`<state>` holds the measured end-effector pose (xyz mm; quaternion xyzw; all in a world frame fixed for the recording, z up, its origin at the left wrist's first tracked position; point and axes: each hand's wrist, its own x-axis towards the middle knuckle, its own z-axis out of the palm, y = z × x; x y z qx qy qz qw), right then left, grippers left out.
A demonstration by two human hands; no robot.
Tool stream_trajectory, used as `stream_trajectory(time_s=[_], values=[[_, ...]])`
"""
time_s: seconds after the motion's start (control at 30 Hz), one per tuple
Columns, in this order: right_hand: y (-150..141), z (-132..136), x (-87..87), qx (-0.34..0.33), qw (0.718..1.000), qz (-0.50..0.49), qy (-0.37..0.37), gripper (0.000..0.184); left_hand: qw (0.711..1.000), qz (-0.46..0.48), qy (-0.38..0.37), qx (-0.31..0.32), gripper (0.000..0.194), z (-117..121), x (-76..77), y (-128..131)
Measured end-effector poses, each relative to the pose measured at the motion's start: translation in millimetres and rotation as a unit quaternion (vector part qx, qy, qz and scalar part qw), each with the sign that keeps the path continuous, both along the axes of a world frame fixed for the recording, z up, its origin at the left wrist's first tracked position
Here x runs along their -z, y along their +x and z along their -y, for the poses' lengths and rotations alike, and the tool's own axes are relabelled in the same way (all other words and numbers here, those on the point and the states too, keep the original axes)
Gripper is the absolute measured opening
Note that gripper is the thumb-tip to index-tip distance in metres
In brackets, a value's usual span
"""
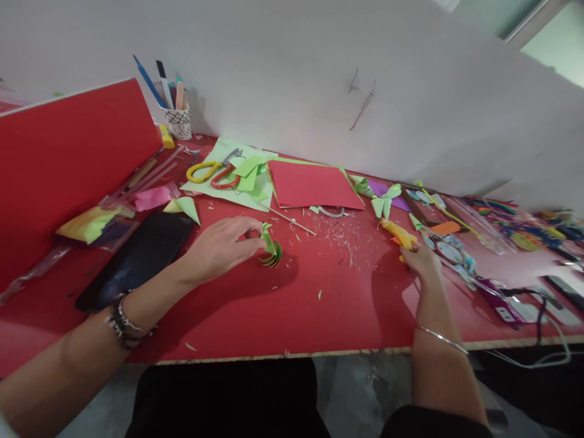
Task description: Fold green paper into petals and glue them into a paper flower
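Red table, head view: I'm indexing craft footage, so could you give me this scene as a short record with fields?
left hand: holds curled green paper at its fingertips
right hand: grips a yellow tool, perhaps a glue gun
surface: red table, with scraps scattered between the hands
cutting tools: scissors, on a pale green sheet
paper stock: red sheets near the wall
stick: thin stick, beyond the curled paper
back left: patterned cup of pens
beside left forearm: flat black device, type unclear

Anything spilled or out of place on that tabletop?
Yes: thin pale scraps lie scattered across the red tabletop, just in front of the red paper sheets, like unswept debris.
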<state>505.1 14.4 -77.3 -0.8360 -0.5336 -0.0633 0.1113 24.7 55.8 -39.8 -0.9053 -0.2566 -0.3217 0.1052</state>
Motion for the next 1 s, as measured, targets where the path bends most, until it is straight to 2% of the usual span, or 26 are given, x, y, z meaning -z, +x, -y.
stream_trajectory(time_s=[0.07,0.2,0.37,0.4,0.47,0.53,0.7,0.8,1.0], values=[[-2,-2,-0.5,0.008,0.999,-0.012,0.046,0.026,1.0,-0.007,0.009,0.003,0.024,-1,0.9,-2],[-12,-8,-7.1,0.07,0.988,-0.022,0.133,0.02,1.0,-0.011,-0.002,0.003,0.022,-2,-0.3,-4],[-52,-13,-34.7,0.055,0.971,-0.024,0.23,0.04,0.998,0.029,-0.048,-0.01,0.023,1,-8.7,-5],[-65,-13,-41.9,0.036,0.966,-0.033,0.255,0.042,0.998,0.035,-0.057,-0.015,0.024,1,-10.3,-5],[-92,-12,-54.9,-0.024,0.964,-0.033,0.261,0.048,0.996,0.047,-0.072,-0.025,0.025,1,-12.3,-6],[-119,-10,-64.3,-0.079,0.97,-0.012,0.229,0.057,0.995,0.054,-0.074,-0.027,0.027,0,-12.6,-7],[-173,-4,-73.5,-0.236,0.944,0.056,0.223,0.062,0.997,0.038,-0.054,-0.029,0.026,-4,-8.5,-10],[-192,-3,-76.5,-0.297,0.931,0.073,0.199,0.066,0.998,0.032,-0.058,-0.022,0.023,-4,-6.7,-11],[-209,-3,-82.4,-0.339,0.921,0.094,0.168,0.064,0.999,0.015,-0.041,0.004,0.023,-2,-10.1,-9]])
